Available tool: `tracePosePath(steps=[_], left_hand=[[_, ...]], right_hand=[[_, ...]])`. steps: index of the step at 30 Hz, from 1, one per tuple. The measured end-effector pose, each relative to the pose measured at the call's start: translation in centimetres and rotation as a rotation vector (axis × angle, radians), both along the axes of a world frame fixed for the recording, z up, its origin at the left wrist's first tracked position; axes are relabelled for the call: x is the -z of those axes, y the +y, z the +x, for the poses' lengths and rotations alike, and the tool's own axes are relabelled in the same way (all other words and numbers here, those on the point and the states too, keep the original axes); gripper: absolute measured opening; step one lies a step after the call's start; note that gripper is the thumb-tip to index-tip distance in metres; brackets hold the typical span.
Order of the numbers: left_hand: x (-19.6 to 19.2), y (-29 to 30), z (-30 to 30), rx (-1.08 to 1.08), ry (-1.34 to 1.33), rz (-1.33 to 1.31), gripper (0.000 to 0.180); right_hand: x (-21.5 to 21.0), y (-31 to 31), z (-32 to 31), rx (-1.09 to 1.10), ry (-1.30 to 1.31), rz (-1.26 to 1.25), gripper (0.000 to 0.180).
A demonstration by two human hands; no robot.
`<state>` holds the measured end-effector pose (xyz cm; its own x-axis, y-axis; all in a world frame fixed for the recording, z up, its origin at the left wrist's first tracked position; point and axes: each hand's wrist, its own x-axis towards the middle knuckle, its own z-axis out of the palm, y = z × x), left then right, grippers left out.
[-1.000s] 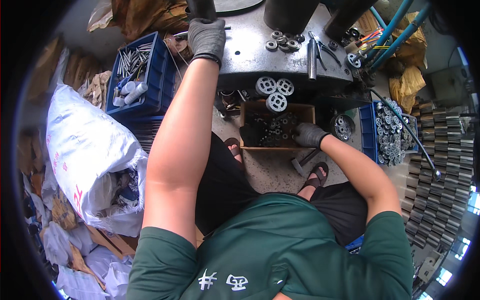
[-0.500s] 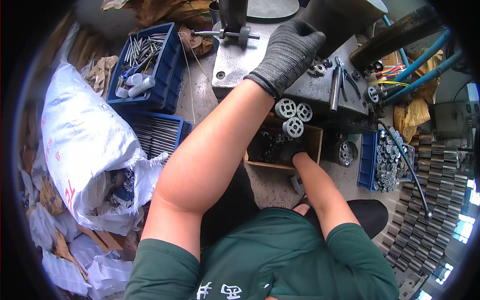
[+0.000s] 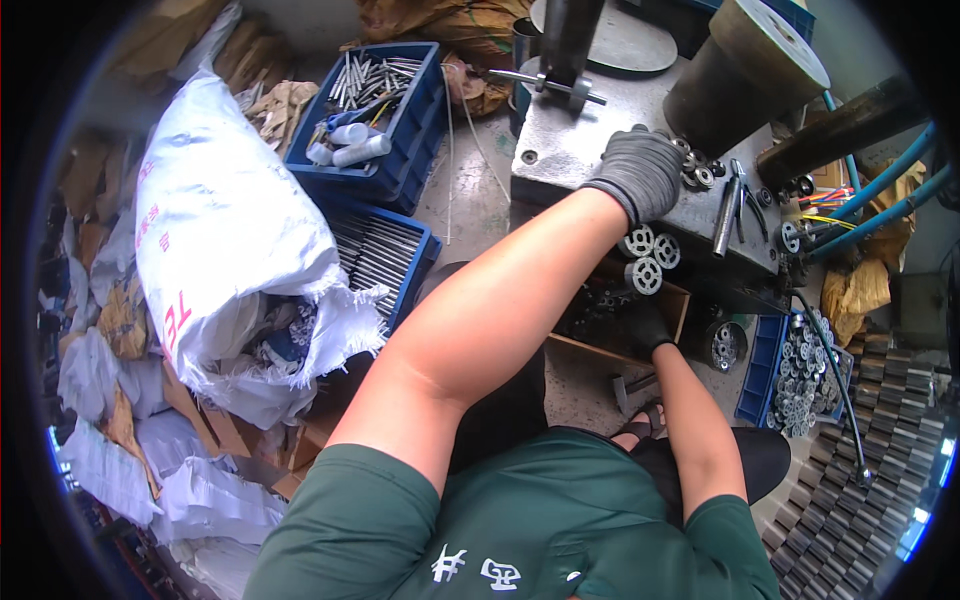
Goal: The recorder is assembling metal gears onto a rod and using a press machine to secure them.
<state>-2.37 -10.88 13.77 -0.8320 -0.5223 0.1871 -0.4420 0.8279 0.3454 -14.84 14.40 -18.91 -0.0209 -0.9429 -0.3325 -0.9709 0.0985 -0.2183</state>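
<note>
My left hand [image 3: 642, 178], in a dark grey knit glove, is over the metal plate [image 3: 545, 165] with its fingers curled. Any thing inside them is hidden. Beside the fingertips lie several small round rings [image 3: 699, 172]. Just below that hand, at the plate's near edge, are three slotted metal wheels [image 3: 645, 275]. My right hand [image 3: 647, 327], also in a dark glove, reaches down into an open brown box [image 3: 676, 318] holding small dark parts. Its fingers are lost in the shadow there.
Pliers [image 3: 742, 208] and a large dark cylinder [image 3: 745, 75] stand or lie on the plate. A shaft with a roller [image 3: 578, 95] is by the upright post. Blue crates of metal rods [image 3: 365, 265] and wheels [image 3: 803, 375] flank me. A white sack [image 3: 235, 230] bulges at left.
My left hand has drawn back toward me over the plate, away from the large cylinder. My right hand remains in the box. The whole view has shifted, moving the scene rightward and down.
</note>
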Motion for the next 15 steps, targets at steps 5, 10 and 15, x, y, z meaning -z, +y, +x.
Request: tracePosePath(steps=[5, 10, 15], left_hand=[[1.3, 1.6, 1.7, -0.008, 0.047, 0.031, 0.028], [-0.4, 6.9, 3.3, 0.253, 0.088, 0.103, 0.025], [-3.4, 12.1, 6.1, 0.373, 0.087, 0.233, 0.033]], right_hand=[[-10.0, -2.5, 3.1, 0.357, -0.072, 0.009, 0.040], [-15.3, -0.4, 2.6, 0.159, 0.060, -0.295, 0.035], [-19.5, 3.2, 5.0, 0.764, -1.071, -0.545, 0.026]])
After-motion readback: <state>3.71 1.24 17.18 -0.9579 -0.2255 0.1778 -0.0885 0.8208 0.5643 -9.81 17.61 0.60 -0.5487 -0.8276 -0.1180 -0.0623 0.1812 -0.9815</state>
